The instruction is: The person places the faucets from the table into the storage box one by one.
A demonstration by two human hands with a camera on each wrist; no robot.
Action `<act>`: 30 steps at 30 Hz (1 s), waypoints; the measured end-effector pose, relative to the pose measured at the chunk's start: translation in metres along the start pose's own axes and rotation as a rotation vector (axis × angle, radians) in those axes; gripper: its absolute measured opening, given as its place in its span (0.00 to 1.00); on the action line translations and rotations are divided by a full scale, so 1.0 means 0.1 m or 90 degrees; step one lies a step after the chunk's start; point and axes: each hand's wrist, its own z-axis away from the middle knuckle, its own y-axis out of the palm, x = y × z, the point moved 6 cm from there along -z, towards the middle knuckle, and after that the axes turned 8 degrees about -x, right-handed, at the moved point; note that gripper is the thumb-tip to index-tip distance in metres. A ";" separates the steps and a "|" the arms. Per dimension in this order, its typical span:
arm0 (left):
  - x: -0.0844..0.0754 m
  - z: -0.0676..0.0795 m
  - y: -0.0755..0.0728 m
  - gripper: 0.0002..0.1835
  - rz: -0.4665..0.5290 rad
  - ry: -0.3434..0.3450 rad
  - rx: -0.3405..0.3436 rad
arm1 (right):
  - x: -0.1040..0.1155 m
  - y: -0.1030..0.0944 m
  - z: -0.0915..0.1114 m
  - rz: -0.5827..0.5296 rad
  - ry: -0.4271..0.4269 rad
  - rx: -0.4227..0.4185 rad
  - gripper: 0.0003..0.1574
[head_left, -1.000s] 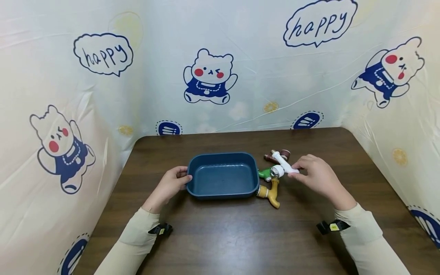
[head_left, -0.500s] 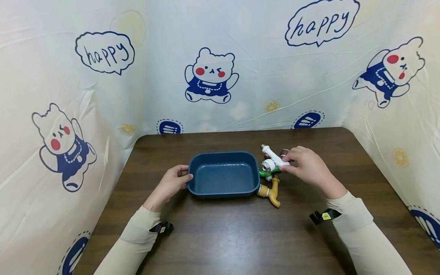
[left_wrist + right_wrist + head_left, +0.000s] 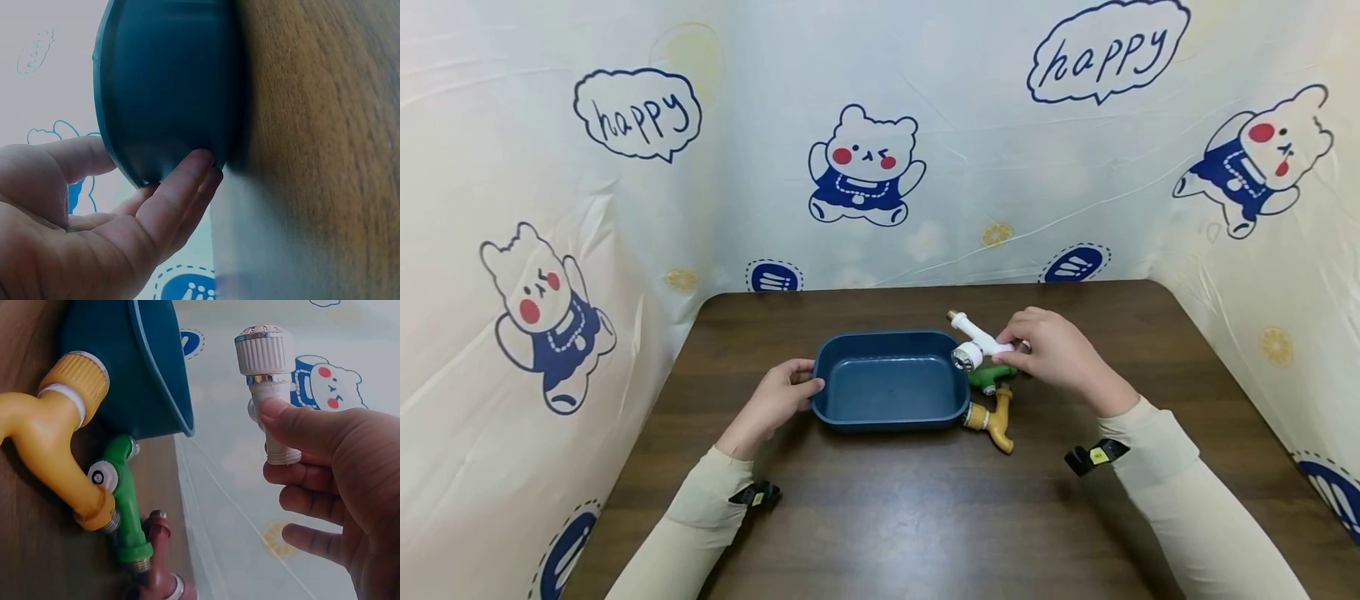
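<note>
A dark blue plastic basin [image 3: 891, 390] sits on the table, its inside bare. My left hand [image 3: 775, 404] grips its left end, the thumb at the rim and fingers against the outer wall in the left wrist view. In my right hand [image 3: 1051, 357], thumb and fingers pinch a white faucet [image 3: 967, 357] with a ribbed knob. This faucet is raised, its knob overlapping the basin's right rim in the head view. Below it, beside the basin, lie a green faucet [image 3: 991, 379] and a yellow faucet [image 3: 999, 427]. A brown faucet [image 3: 160, 556] shows in the right wrist view.
The dark wood table [image 3: 880, 517] carries everything. A pale curtain [image 3: 715, 183] with printed bears and "happy" bubbles stands along its back and both sides. Small black cameras are strapped at both wrists. The yellow faucet's ribbed knob is right at the basin's near right corner.
My right hand has lifted the white faucet off the other faucets and carried it left to the basin's right rim. My left hand keeps its grip on the basin, which stays put.
</note>
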 end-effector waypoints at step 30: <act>0.00 -0.01 -0.01 0.25 -0.005 0.001 -0.004 | 0.33 0.30 -0.42 0.012 -0.100 0.073 0.12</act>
